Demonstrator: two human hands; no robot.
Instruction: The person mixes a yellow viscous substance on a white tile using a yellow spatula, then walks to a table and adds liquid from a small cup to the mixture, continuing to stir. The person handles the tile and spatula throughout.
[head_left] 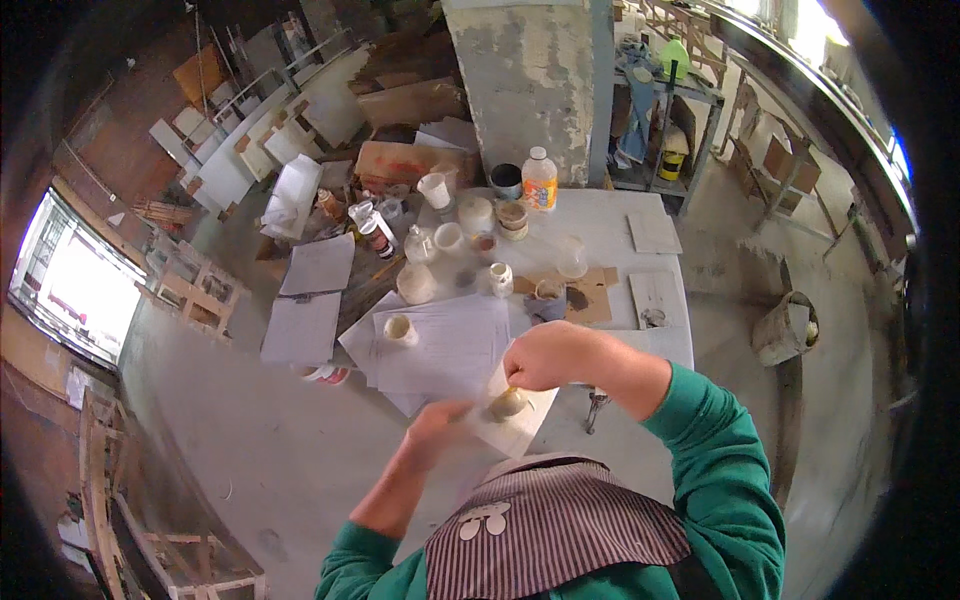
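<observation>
My right hand is closed, with its fingers bunched together just above a small cup of pale yellowish stuff. Something thin and yellowish shows under those fingers at the cup's rim, too small to name. Under the cup lies a whitish board at the table's near edge. Beside its left edge is my left hand, smeared by motion, its fingers not readable. Left of the cup, a cream-coloured cup stands on loose white paper sheets.
Several cups, jars and bottles crowd the table's back left, near an orange-labelled plastic bottle. A cardboard piece with a dark stain lies right of centre. A metal clamp-like tool sits at the near edge. A bucket stands on the floor at right.
</observation>
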